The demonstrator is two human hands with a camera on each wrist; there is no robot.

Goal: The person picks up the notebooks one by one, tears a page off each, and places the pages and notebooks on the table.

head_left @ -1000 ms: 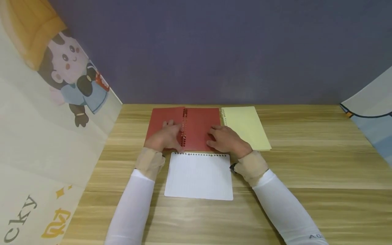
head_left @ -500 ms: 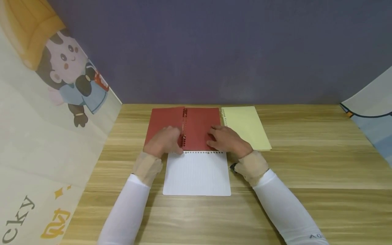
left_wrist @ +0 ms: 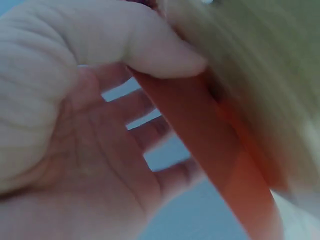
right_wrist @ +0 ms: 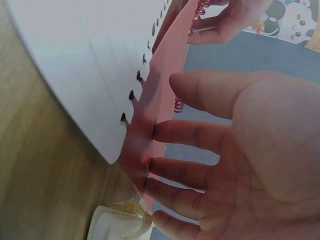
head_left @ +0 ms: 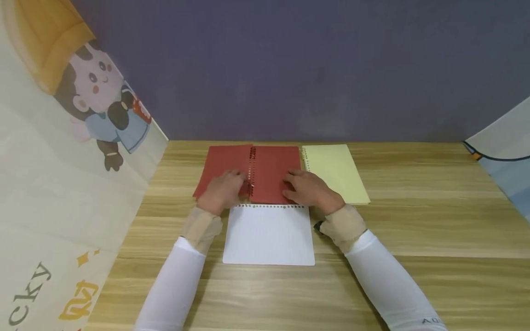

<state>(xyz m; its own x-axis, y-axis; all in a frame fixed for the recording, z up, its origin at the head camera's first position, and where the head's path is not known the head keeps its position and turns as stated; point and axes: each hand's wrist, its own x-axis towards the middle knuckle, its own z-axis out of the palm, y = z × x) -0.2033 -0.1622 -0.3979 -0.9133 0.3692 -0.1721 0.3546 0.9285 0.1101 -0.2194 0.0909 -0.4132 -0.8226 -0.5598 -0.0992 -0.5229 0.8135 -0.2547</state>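
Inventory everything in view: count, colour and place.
table: one, woodgrain, foreground
open notebook: one, red, table's back
second notebook: one, pale yellow, right of open notebook
punched sheet: one, white, in front of open notebook
back wall: one, dark blue, behind table
side panels: two, pale, left and right
unclear item: one, black, right wrist
sleeves: two, white, forearms
wraps: two, tan, wrists
left hand: one, open notebook's left half
right hand: one, open notebook's right half

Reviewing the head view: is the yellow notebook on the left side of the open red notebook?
No, the yellow notebook lies on the right side of the open red notebook.
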